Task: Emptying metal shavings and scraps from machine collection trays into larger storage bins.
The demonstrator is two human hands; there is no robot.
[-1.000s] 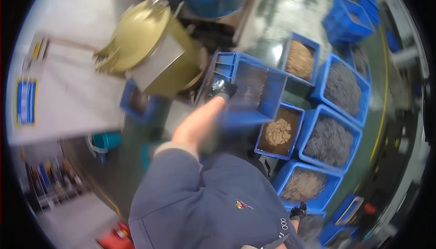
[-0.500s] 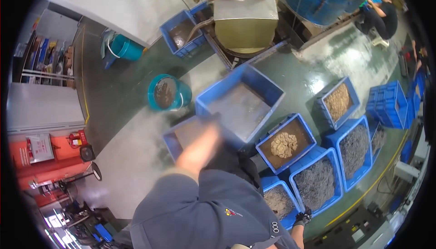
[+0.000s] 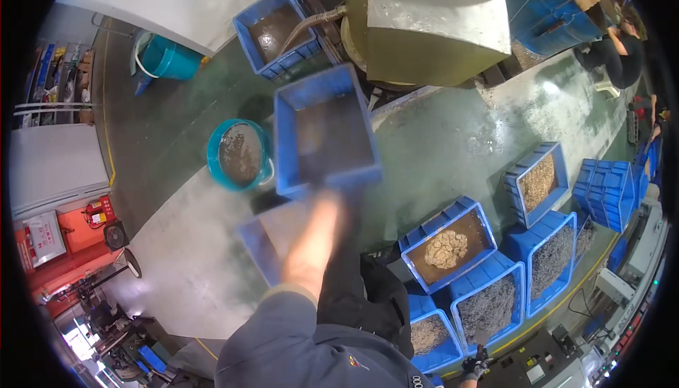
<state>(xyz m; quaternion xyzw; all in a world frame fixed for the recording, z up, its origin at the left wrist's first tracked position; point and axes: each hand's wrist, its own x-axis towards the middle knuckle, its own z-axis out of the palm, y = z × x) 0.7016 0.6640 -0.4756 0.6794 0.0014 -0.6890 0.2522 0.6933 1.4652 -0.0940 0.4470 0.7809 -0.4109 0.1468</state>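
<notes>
A blue plastic bin (image 3: 286, 140), its inside dark and wet-looking, is blurred by motion. My left hand (image 3: 331, 188) is at its near rim and seems closed on it, though the fingers are smeared. Under my left forearm lies another blue bin (image 3: 263, 250) with a pale inside, partly hidden. To the left of the moving bin stands a teal bucket (image 3: 214, 153) holding grey-brown sludge. At the lower right, my right hand (image 3: 477, 364), in a dark glove, is near a blue bin of grey shavings (image 3: 488, 307); its fingers look apart and it holds nothing visible.
Close by on the right sits a blue bin with a tan lump in brown liquid (image 3: 447, 248). Beyond it are a bin of tan bits (image 3: 537, 181) and stacked blue bins (image 3: 602, 191). A yellow-green machine (image 3: 435, 41) stands ahead. A person (image 3: 622, 59) sits far right.
The blue bin has moved left and turned, with my left hand at its rim. My right hand has come away from the shavings bin's edge. The whole view has shifted.
</notes>
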